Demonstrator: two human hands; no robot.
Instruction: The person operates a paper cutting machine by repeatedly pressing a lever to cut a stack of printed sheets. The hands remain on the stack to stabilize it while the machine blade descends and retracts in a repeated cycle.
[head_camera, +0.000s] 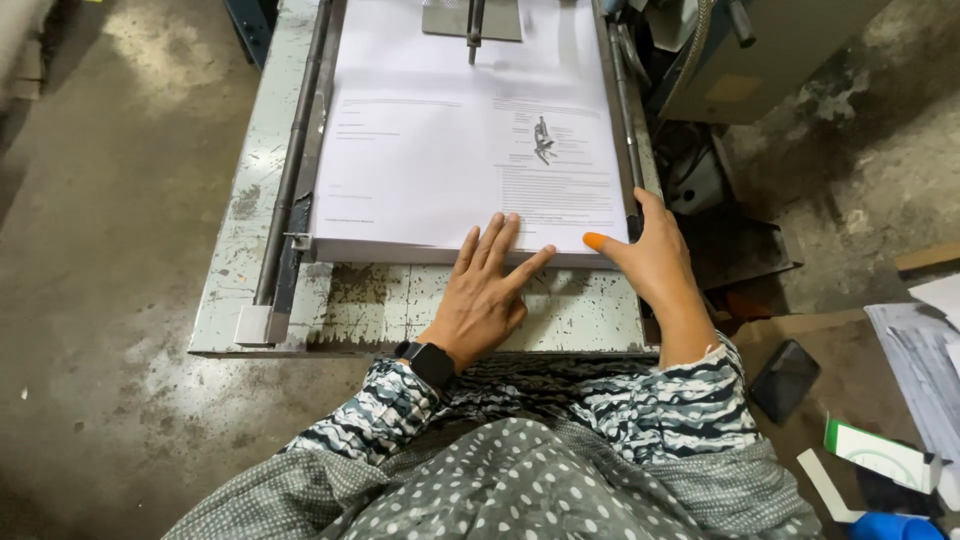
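Stained concrete floor (110, 300) surrounds a worn, paint-chipped metal table (400, 305) with a thick stack of printed sheets (440, 160) on it.

At the stack's near edge, about 6 o'clock of the sheets, the left hand (485, 295) lies flat and open, fingers (490, 240) spread and resting on the top sheet, the heel of the hand on the bare table. It pinches nothing. A black watch (428, 362) sits on its wrist.

Just to its 3 o'clock, the right hand (650, 255) wraps the stack's near right corner: the thumb, with an orange-tinted nail, presses flat on the top sheet, while the fingers curl over the right side against a dark side rail (625, 120). The two hands are close but not touching.

Top sheet carries lines of text and a small dark drawing (543, 140) at about 1 o'clock from the left hand. At 12 o'clock, far across the stack, a grey metal plate with a rod (472, 20) rests on the paper. Along the stack's 9 o'clock side runs a long steel bar (290, 160).

Patterned sleeves and a dotted grey cloth (520, 480) fill the near edge. At 4 o'clock from the right hand lie a dark phone (785, 378), a green-and-white box (880, 455) and loose papers (925, 360). Grey machinery (760, 60) stands at 2 o'clock.
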